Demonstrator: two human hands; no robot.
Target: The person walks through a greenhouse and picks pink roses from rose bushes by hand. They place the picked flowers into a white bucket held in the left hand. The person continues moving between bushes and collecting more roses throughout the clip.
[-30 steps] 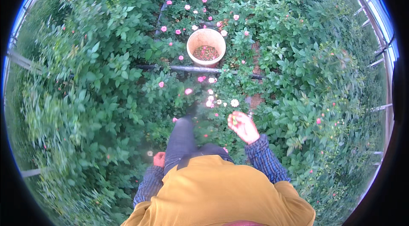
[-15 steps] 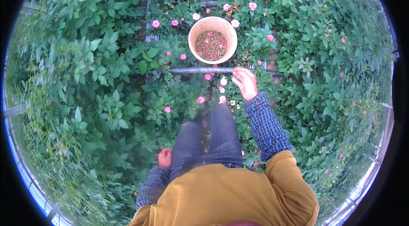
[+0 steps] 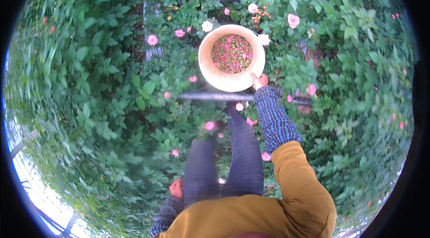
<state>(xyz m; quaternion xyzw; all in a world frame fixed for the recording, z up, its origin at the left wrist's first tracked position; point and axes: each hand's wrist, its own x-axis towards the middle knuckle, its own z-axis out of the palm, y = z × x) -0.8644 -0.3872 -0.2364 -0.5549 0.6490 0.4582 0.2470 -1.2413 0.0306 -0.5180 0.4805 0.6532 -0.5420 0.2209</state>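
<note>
A pale plastic bucket (image 3: 207, 58) holds several small pink and green buds or petals (image 3: 230, 52). My right hand (image 3: 260, 81) grips the bucket's near right rim, its arm reaching forward in a plaid sleeve. My left hand (image 3: 176, 188) hangs low beside my left thigh with fingers curled; whatever it may hold is hidden. My jeans-clad legs (image 3: 242, 162) are below the bucket among the leaves.
Dense leafy bushes (image 3: 80, 72) rise on both sides, with pink and white roses (image 3: 293, 20) among them. A dark horizontal pipe (image 3: 201, 97) crosses just below the bucket. Another long plastic-covered line (image 3: 153, 52) runs at the upper left.
My right hand has moved forward from the open air onto the bucket rim and closed on it. The bucket appears larger and nearer. My left hand still hangs low by my thigh.
</note>
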